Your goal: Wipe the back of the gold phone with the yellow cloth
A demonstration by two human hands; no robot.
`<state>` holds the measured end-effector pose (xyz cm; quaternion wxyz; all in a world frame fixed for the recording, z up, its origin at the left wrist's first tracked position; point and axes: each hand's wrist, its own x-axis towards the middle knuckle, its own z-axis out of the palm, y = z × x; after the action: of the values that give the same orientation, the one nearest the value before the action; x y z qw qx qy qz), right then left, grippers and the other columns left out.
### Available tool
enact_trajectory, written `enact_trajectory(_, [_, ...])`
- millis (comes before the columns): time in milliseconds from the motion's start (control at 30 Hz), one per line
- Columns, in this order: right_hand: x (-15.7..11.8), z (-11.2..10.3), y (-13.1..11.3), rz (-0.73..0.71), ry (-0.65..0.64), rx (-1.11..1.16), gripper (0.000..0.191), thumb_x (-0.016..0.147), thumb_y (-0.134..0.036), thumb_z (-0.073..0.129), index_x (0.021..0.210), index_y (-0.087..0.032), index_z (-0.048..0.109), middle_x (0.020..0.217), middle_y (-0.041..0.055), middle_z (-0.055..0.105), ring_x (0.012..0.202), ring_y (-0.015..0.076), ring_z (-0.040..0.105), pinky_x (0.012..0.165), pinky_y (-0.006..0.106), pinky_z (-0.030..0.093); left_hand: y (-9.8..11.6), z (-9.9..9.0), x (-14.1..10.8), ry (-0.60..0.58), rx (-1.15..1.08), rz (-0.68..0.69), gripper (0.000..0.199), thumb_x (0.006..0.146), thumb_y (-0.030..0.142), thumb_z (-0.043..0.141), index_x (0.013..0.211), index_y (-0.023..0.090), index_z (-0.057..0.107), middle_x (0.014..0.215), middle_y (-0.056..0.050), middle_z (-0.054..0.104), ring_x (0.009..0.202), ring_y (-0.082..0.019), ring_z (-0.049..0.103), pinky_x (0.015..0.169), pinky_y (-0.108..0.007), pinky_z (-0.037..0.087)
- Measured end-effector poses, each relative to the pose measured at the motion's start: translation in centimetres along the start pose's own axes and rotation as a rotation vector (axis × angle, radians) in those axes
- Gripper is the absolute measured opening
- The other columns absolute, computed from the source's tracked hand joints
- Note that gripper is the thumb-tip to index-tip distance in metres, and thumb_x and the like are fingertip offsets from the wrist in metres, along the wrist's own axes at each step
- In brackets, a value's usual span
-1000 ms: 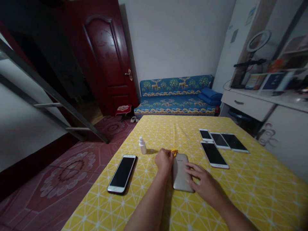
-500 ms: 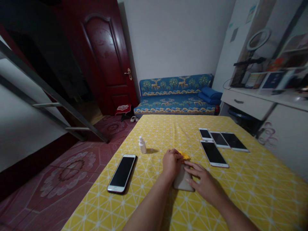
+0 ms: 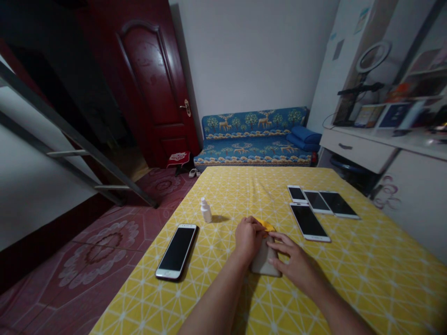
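A greyish phone (image 3: 264,260) lies on the yellow patterned tablecloth (image 3: 223,288), partly covered by both hands. My left hand (image 3: 247,237) is closed on a yellow-orange cloth (image 3: 267,226) pressed at the phone's far end. My right hand (image 3: 291,253) rests along the phone's right side, fingers stretched over its edge and surface, steadying contact with it. To the left, a white spray bottle (image 3: 206,211) stands upright. A phone with a white front (image 3: 177,251) lies near the table's left edge, its screen dark.
Several phones lie on the right: a small one (image 3: 297,193), a larger one nearest me (image 3: 309,222), and others (image 3: 338,204) beside them. Beyond the table stand a blue sofa (image 3: 244,142) and a red door (image 3: 150,70). A white desk (image 3: 359,149) is at right.
Both hands stay at the grey phone, with the left hand and cloth nearly in the same place. The view has shifted very slightly.
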<state>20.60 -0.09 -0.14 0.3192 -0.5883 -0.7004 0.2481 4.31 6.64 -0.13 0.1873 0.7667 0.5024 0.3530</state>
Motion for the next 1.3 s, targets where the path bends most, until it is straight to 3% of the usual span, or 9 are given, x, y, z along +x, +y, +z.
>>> enact_trajectory(333, [0.1,0.2,0.3,-0.058,0.04,0.09,0.033,0.071,-0.026,0.068,0.103,-0.025,0.076,0.13,0.0077,0.065,0.12,0.0269,0.061,0.105,0.042,0.047,0.8,-1.1,-0.9,-0.078,0.017,-0.055,0.013,0.083,0.028,0.068,0.08,0.023,0.079,0.091,-0.004,0.069,0.091,-0.019,0.06,0.074,-0.026,0.042])
enact_trajectory(533, [0.0,-0.1,0.2,-0.053,0.015,0.035,0.031,0.074,-0.028,0.067,0.104,-0.028,0.075,0.132,0.0049,0.062,0.119,0.025,0.061,0.105,0.04,0.046,1.1,-1.6,-1.4,-0.098,-0.004,-0.032,0.014,0.083,0.024,0.066,0.082,0.021,0.08,0.092,-0.005,0.069,0.089,-0.018,0.059,0.074,-0.026,0.042])
enact_trajectory(833, [0.1,-0.1,0.6,-0.039,-0.012,0.08,0.013,0.073,-0.027,0.068,0.085,-0.026,0.072,0.135,0.0042,0.06,0.116,0.0249,0.062,0.1,0.038,0.048,0.8,-2.3,-3.7,-0.149,-0.065,-0.039,0.011,0.077,0.02,0.069,0.077,0.021,0.08,0.087,-0.006,0.07,0.086,-0.02,0.06,0.074,-0.029,0.044])
enact_trajectory(967, [0.1,-0.2,0.9,-0.036,-0.028,0.087,0.013,0.073,-0.025,0.066,0.086,-0.025,0.071,0.137,0.0057,0.058,0.122,0.0262,0.058,0.106,0.041,0.044,0.4,-2.1,-4.3,-0.124,-0.114,-0.045,0.009,0.076,0.02,0.071,0.078,0.022,0.08,0.089,-0.006,0.07,0.087,-0.021,0.061,0.074,-0.03,0.046])
enact_trajectory(1033, [0.0,-0.2,1.2,-0.058,-0.041,0.077,0.027,0.069,-0.023,0.07,0.096,-0.024,0.07,0.141,0.0074,0.055,0.128,0.028,0.054,0.11,0.044,0.041,0.3,-2.1,-4.4,-0.116,-0.121,-0.04,0.01,0.076,0.02,0.07,0.078,0.022,0.08,0.089,-0.006,0.07,0.088,-0.021,0.061,0.075,-0.03,0.046])
enact_trajectory(1200, [-0.2,-0.4,1.9,-0.139,-0.123,0.033,0.097,0.054,-0.027,0.082,0.144,-0.022,0.047,0.153,0.0137,0.043,0.141,0.0332,0.039,0.117,0.05,0.031,0.3,-2.0,-4.3,-0.102,-0.136,-0.035,0.011,0.077,0.02,0.069,0.079,0.022,0.08,0.089,-0.006,0.07,0.087,-0.02,0.061,0.075,-0.029,0.046])
enact_trajectory(1300, [-0.3,-0.5,1.8,-0.134,-0.149,-0.019,0.101,0.055,-0.032,0.083,0.148,-0.023,0.042,0.156,0.0134,0.038,0.144,0.0335,0.034,0.118,0.051,0.028,0.2,-1.9,-4.4,-0.092,-0.149,-0.038,0.01,0.075,0.018,0.071,0.078,0.021,0.08,0.087,-0.006,0.07,0.086,-0.02,0.061,0.075,-0.029,0.046])
